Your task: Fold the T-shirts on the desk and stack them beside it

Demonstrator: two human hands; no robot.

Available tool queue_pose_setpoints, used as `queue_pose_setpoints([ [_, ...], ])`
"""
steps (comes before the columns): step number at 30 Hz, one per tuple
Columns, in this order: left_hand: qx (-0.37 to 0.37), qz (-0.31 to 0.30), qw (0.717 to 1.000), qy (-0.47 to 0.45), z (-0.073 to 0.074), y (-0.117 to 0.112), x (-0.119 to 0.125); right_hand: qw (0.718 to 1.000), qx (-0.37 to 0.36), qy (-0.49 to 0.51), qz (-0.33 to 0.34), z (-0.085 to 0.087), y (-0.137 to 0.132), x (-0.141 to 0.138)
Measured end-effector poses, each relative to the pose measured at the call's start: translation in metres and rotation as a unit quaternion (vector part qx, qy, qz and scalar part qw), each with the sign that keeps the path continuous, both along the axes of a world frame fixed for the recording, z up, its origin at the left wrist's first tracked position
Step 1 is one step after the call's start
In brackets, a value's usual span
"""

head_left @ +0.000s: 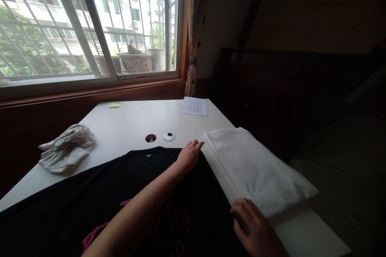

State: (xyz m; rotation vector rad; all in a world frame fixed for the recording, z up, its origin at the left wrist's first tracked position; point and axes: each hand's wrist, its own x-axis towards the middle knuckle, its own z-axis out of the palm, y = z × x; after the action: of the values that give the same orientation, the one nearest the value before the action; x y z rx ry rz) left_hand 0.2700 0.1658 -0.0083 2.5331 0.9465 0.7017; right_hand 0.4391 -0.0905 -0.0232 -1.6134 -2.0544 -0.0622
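Observation:
A black T-shirt (pixel 90 200) with pink lettering lies spread flat on the white table (pixel 126 122). My left arm reaches across it. My left hand (pixel 189 156) rests on the shirt's far right corner, fingers curled together on the fabric edge. My right hand (pixel 256 229) is at the near right edge of the shirt, fingers bent over and closed on the cloth. A folded white garment (pixel 256 168) lies just to the right of both hands.
A crumpled white garment (pixel 68 148) sits at the table's left. A cable hole (pixel 150 138) and its loose cap (pixel 169 136) are beyond the shirt. Printed paper (pixel 194 106) and a yellow sticky pad (pixel 115 105) lie near the window. A dark bed lies right.

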Motion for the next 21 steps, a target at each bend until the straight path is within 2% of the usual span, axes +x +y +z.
queue_pose_setpoints([
  [4, 0.12, -0.069, 0.989, 0.045, 0.008, -0.019, -0.006, 1.0, -0.002, -0.003, 0.014, 0.007, -0.002, 0.0],
  [7, 0.176, -0.131, 0.973, 0.069, 0.004, -0.034, -0.019, 0.999, 0.002, -0.027, 0.045, 0.01, -0.004, 0.002],
  [10, 0.155, -0.165, 0.969, 0.097, -0.007, -0.042, -0.038, 0.995, 0.0, -0.047, 0.084, 0.014, -0.005, 0.001],
  [14, 0.11, -0.203, 0.963, 0.139, -0.015, -0.032, -0.055, 0.993, 0.0, -0.02, 0.115, 0.018, -0.007, -0.001],
  [21, 0.098, -0.211, 0.961, 0.147, -0.017, -0.004, -0.05, 0.994, -0.006, 0.008, 0.11, 0.019, -0.006, -0.006],
])
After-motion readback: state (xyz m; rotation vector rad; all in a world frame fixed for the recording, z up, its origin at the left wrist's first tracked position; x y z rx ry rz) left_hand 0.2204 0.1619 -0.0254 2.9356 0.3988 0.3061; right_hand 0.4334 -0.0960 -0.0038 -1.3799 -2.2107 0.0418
